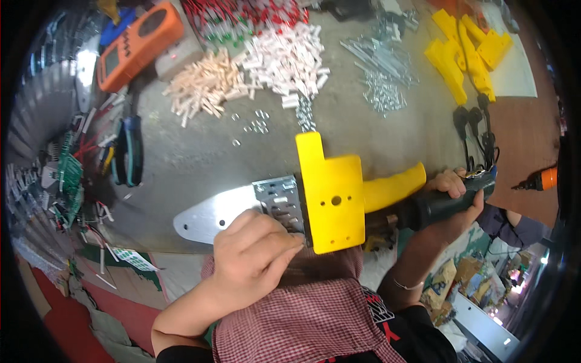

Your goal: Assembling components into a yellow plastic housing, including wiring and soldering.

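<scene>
Assembly looks underway: left hand (257, 257) pinches at the bracket (279, 202) on the yellow tool (333, 193), right hand (451, 196) grips a driver (445, 206) needing careful alignment.

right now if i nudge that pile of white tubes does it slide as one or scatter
Probably scatters: the white tubes lie loose and criss-crossed, not bundled. They look small, round and light, so some may roll across the smooth grey table, perhaps into the tan tubes beside them.

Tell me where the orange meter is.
In the head view, the orange meter lies at the bench's far left corner, left of the heap of tan plastic pieces and beyond the blue-handled pliers.
</scene>
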The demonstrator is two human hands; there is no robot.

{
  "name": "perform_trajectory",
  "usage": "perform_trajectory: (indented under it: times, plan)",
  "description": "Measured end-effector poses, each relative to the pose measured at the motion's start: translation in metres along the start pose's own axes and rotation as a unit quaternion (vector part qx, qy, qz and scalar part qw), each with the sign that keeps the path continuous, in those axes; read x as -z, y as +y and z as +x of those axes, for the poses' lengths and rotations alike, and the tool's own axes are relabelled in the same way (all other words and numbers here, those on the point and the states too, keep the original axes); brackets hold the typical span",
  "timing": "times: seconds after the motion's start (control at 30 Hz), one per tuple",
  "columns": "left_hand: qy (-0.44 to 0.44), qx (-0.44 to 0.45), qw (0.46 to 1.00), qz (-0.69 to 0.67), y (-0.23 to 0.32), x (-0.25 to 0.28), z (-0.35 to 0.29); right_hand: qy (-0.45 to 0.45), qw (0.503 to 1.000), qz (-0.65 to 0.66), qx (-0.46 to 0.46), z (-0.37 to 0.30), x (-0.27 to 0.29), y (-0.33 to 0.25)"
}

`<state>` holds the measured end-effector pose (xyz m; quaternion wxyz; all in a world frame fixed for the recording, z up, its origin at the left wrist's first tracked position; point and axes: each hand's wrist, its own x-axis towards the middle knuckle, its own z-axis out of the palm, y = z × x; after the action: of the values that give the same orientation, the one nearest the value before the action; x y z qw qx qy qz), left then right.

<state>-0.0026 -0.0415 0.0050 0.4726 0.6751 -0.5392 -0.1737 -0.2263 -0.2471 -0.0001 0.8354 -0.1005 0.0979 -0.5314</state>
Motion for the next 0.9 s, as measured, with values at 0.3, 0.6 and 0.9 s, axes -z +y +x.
perform_trajectory:
  times: [0.3, 0.6, 0.9]
  plan:
    - [-0.046, -0.062, 0.967, 0.243, -0.015, 0.029, -0.018, 0.090, 0.723, -0.662, 0.175, 0.009, 0.008, -0.063]
    - [-0.078, 0.063, 0.964, 0.248, 0.009, 0.095, 0.019, -0.165, 0.504, -0.847, 0.049, -0.006, -0.077, 0.042]
    - [-0.077, -0.037, 0.964, 0.250, -0.019, 0.051, -0.013, -0.391, 0.483, -0.783, 0.019, 0.072, -0.102, 0.117]
